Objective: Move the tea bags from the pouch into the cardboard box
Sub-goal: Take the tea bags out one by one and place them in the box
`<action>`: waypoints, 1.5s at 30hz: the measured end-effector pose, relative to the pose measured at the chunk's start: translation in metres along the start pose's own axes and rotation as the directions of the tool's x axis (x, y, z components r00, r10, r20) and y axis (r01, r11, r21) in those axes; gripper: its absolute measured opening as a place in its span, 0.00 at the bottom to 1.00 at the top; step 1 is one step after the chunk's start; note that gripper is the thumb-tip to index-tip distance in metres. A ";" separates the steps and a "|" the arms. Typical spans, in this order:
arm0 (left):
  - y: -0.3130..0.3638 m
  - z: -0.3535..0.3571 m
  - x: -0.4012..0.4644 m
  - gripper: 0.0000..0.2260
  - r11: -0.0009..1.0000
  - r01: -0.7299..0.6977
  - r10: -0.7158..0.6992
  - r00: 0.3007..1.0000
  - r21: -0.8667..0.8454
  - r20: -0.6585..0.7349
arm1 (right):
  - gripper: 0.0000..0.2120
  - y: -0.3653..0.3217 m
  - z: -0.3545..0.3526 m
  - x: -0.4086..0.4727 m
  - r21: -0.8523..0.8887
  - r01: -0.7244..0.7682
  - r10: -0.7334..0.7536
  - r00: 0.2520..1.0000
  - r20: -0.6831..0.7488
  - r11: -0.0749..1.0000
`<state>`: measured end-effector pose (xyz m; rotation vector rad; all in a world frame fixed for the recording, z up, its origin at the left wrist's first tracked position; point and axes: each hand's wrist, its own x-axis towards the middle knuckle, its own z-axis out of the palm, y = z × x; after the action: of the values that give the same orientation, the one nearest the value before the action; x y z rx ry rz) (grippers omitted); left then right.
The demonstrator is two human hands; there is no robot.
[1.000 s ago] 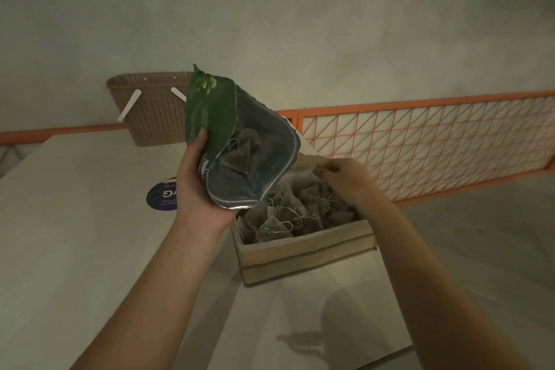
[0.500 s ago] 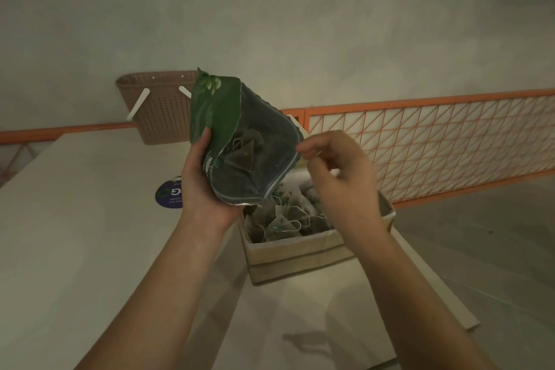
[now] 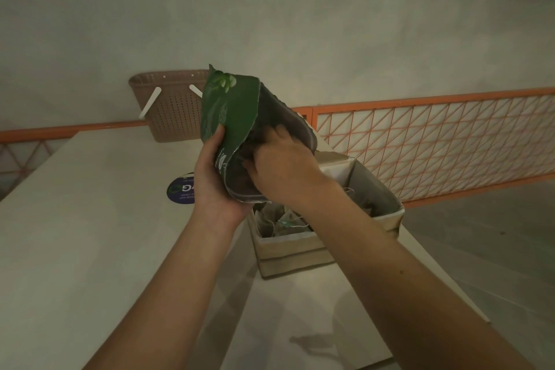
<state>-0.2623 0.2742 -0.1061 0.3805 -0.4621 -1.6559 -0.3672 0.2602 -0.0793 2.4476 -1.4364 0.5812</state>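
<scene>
A green pouch is held tilted above the table, its mouth facing me. My left hand grips it by the left side and the bottom. My right hand is reaching into the pouch's mouth; its fingertips are hidden inside, so I cannot tell whether they hold a tea bag. Just below and to the right stands the open cardboard box, with several pyramid tea bags lying in it, partly hidden by my right forearm.
The box stands near the right edge of a pale table. A round blue sticker lies left of the pouch. A brown perforated basket stands at the table's far edge. An orange mesh railing runs behind.
My right hand rose from the box to the pouch's mouth and has now gone inside it. The pouch stays in my left hand, hardly moved.
</scene>
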 end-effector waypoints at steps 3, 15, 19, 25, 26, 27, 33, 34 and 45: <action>0.001 0.001 -0.001 0.24 1.000 0.010 -0.010 1.000 0.003 -0.005 | 0.18 -0.001 0.004 0.003 -0.068 -0.002 0.005 0.999 0.046 0.998; -0.004 0.005 0.004 0.24 1.000 0.003 -0.003 1.000 -0.013 0.016 | 0.05 0.014 -0.023 -0.028 0.305 0.017 -0.009 1.000 -0.027 0.952; -0.006 0.007 0.005 0.25 0.999 0.033 -0.031 0.996 -0.019 0.079 | 0.12 0.028 -0.036 -0.042 0.550 0.000 0.110 0.980 -0.167 0.835; -0.007 0.005 0.011 0.23 0.997 0.037 -0.028 0.991 -0.067 0.135 | 0.13 0.061 -0.062 -0.059 0.744 -0.056 0.363 0.896 -0.258 0.666; -0.007 0.004 0.011 0.22 0.997 0.033 -0.024 0.990 -0.065 0.136 | 0.11 0.068 -0.064 -0.061 0.763 -0.059 0.394 0.881 -0.264 0.644; -0.007 0.003 0.012 0.21 0.998 0.028 -0.019 0.991 -0.065 0.133 | 0.09 0.077 -0.063 -0.063 0.774 -0.072 0.424 0.866 -0.264 0.629; -0.010 0.003 0.012 0.21 0.997 0.029 -0.020 0.992 -0.072 0.125 | 0.09 0.119 -0.022 -0.065 0.624 -0.433 0.547 0.837 0.011 0.650; -0.010 0.004 0.011 0.21 0.997 0.027 -0.018 0.992 -0.068 0.124 | 0.08 0.123 -0.015 -0.066 0.559 -0.470 0.546 0.837 0.037 0.683; -0.013 0.003 0.016 0.24 0.999 0.020 -0.016 0.996 -0.044 0.091 | 0.12 0.130 0.018 -0.066 0.432 -0.475 0.448 0.878 0.169 0.767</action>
<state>-0.2765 0.2602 -0.1099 0.2779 -0.4896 -1.7031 -0.5060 0.2412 -0.1245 2.4374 -2.1696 1.0776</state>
